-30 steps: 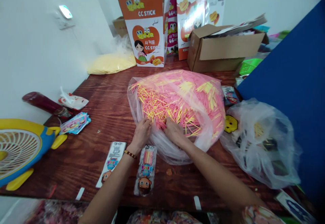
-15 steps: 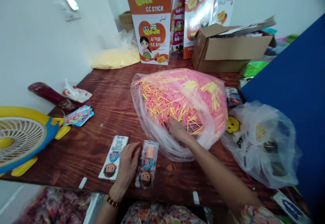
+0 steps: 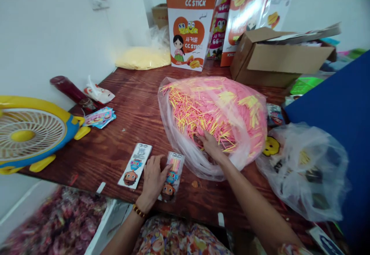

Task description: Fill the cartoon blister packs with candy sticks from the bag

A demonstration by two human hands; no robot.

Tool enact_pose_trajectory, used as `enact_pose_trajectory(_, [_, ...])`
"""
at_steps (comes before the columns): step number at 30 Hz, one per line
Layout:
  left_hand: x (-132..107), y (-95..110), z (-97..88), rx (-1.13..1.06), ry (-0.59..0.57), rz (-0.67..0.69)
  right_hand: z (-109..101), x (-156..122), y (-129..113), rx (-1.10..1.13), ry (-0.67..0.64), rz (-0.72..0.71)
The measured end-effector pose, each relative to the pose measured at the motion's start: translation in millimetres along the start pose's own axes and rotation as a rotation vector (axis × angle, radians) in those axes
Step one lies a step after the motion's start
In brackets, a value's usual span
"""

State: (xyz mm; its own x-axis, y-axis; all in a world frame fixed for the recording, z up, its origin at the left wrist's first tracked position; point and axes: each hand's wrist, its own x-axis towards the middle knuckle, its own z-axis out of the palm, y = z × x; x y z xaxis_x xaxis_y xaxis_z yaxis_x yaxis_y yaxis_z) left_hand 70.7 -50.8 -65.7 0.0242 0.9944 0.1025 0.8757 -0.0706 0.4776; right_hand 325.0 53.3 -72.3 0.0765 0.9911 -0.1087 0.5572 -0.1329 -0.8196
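A big clear plastic bag (image 3: 179, 147) full of pink and yellow sticks (image 3: 214, 108) lies in the middle of the brown wooden table (image 3: 121, 104). My right hand (image 3: 210, 144) reaches into the bag's mouth, fingers buried among the sticks. My left hand (image 3: 152, 179) rests flat on the table with fingers spread, touching a small cartoon-printed packet with sticks inside (image 3: 172, 176). A second, flat packet (image 3: 135, 165) lies just left of that hand.
A yellow and blue fan (image 3: 29, 133) stands at the left edge. CC STICK cartons (image 3: 189, 19) and a brown cardboard box (image 3: 277, 56) stand at the back. A crumpled clear bag (image 3: 306, 170) and a blue panel (image 3: 341, 104) are on the right. More packets (image 3: 100, 117) lie far left.
My left hand left the bag of sticks and came down onto the table beside the small packets. My right hand stayed in the bag. The camera view shifted left.
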Motion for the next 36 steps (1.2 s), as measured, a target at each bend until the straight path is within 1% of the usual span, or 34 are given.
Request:
enact_pose_trajectory(2, [1.5, -8.7, -9.4, -0.012, 0.067, 0.01, -0.6, -1.5, -0.3, 0.092, -0.023, 0.004])
enact_pose_trajectory(3, [3.8, -15.1, -15.7, 0.022, 0.092, -0.009, -0.6, -1.7, 0.0, 0.134, -0.037, 0.023])
enact_pose_trajectory(5, [11.1, -31.0, -29.7, 0.146, 0.115, -0.103, -0.4, -1.3, 0.4, 0.189, -0.032, 0.056])
enact_pose_trajectory(8, [25.0, -55.0, -47.6, 0.326, 0.084, -0.276, -0.8, -0.4, -0.3, 0.189, -0.018, 0.045])
enact_pose_trajectory(11, [36.1, -70.0, -53.6, 0.4, 0.021, -0.352, -2.4, 0.0, -1.5, 0.162, -0.026, 0.029])
enact_pose_trajectory(14, [41.3, -77.7, -50.6, 0.355, -0.011, -0.375, -2.4, 1.0, -0.8, 0.191, 0.009, 0.062])
enact_pose_trajectory(17, [43.1, -86.9, -47.1, 0.168, 0.017, -0.417, -0.9, 2.2, 0.8, 0.337, 0.029, 0.117])
enact_pose_trajectory(19, [44.0, -95.3, -46.0, 0.033, 0.056, -0.454, -0.8, 2.5, 1.8, 0.417, 0.05, 0.097])
enact_pose_trajectory(22, [45.4, -107.7, -45.2, -0.085, 0.108, -0.457, -2.1, 2.0, 4.5, 0.454, 0.073, 0.024])
enact_pose_trajectory(25, [45.0, -115.0, -45.2, -0.104, 0.161, -0.445, -2.3, 1.1, 9.6, 0.456, 0.102, 0.021])
enact_pose_trajectory(28, [42.4, -115.6, -47.1, -0.124, 0.181, -0.418, 0.0, 0.4, 14.0, 0.456, 0.164, 0.023])
enact_pose_trajectory(32, [40.2, -111.8, -52.0, -0.126, 0.182, -0.363, 0.0, -1.3, 13.2, 0.59, 0.155, -0.002])
enact_pose_trajectory(36, [42.0, -112.2, -55.4, -0.12, 0.198, -0.267, -4.6, -6.5, 13.0, 0.591, 0.177, -0.064])
